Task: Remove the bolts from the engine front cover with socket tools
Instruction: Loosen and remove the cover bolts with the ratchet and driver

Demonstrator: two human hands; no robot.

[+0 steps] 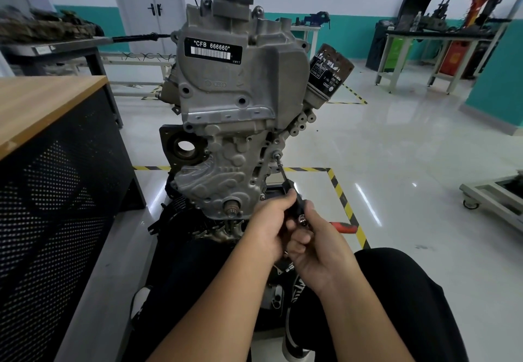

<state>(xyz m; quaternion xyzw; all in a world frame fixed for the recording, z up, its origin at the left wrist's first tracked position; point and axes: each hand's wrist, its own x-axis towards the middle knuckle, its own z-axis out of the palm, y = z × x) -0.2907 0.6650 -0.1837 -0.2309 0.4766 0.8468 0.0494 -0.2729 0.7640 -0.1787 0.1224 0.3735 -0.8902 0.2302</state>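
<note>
the grey cast-aluminium engine front cover (226, 146) stands upright on the floor in front of the seated person. a black-handled socket driver (293, 197) reaches up to a small bolt (277, 156) on the cover's right edge. the left hand (268, 225) has its grip wrapped round the handle; the right hand (317, 248) is clenched on the driver's end. the shaft leans at an angle, so the socket could slip off and round the bolt head.

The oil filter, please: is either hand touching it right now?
No, both the left hand and right hand grip the socket driver, below the oil filter.
</note>
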